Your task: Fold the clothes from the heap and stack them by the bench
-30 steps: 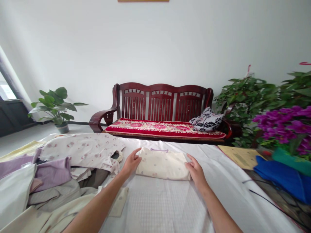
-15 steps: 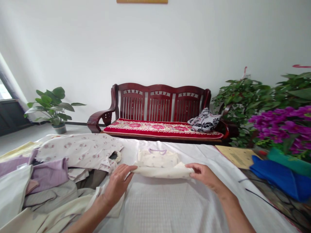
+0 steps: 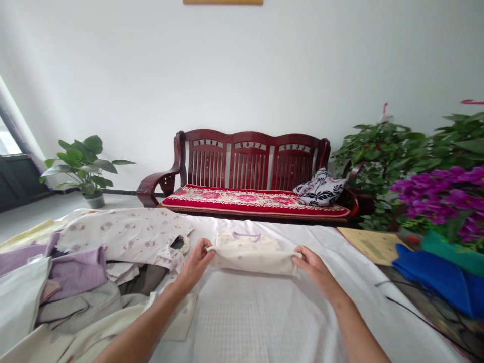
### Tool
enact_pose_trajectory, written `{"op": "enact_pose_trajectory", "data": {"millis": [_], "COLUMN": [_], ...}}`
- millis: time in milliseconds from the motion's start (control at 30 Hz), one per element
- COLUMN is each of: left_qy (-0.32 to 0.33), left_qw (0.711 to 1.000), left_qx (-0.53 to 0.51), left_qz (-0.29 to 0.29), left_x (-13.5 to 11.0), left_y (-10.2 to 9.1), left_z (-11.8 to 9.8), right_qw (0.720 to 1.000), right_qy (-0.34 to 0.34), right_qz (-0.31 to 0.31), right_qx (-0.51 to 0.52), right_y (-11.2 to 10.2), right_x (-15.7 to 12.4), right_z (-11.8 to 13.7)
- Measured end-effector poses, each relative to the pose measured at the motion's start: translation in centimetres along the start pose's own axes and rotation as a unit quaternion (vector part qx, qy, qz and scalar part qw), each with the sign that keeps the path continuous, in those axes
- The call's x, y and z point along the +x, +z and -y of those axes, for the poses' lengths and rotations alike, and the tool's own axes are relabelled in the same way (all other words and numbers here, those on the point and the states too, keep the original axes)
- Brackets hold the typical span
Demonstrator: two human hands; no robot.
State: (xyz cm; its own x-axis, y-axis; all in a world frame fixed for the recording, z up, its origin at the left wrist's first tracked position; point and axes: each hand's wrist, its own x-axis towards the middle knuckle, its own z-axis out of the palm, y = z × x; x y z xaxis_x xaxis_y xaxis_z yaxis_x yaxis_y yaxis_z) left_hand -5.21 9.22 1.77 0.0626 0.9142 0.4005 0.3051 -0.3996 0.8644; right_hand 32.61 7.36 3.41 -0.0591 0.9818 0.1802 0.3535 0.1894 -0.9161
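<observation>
Your left hand (image 3: 197, 261) and right hand (image 3: 311, 264) each pinch one end of the cream patterned shirt's (image 3: 253, 262) lifted edge; folding appears midway, likely requiring level laying toward the collar (image 3: 246, 237).

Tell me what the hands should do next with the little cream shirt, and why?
I'd probably lay the held edge forward, toward the lilac collar. The left hand and right hand pinch its two ends, so it could go over evenly, and the collar and the far part of the cream shirt are uncovered.
</observation>
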Motion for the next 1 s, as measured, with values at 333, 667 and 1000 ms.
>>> {"op": "enact_pose_trajectory", "data": {"millis": [333,667,1000], "left_qy": [-0.144,-0.034,0.145], "left_qw": [0.969,0.957,0.865], "left_qx": [0.122,0.273,0.460], "left_qz": [-0.160,-0.088,0.134], "left_x": [6.4,5.7,2.8], "left_y": [4.4,5.3,9.6], "left_z": [3.6,2.7,2.9], "right_qw": [0.977,0.953,0.883], "right_qy": [0.026,0.006,-0.089], "right_qz": [-0.204,-0.231,0.052], "right_qx": [-0.045,-0.196,-0.458], "right_y": [4.3,5.4,11.8], "right_x": [7.0,7.2,4.0], "right_z": [-4.1,-3.3,-1.2]}}
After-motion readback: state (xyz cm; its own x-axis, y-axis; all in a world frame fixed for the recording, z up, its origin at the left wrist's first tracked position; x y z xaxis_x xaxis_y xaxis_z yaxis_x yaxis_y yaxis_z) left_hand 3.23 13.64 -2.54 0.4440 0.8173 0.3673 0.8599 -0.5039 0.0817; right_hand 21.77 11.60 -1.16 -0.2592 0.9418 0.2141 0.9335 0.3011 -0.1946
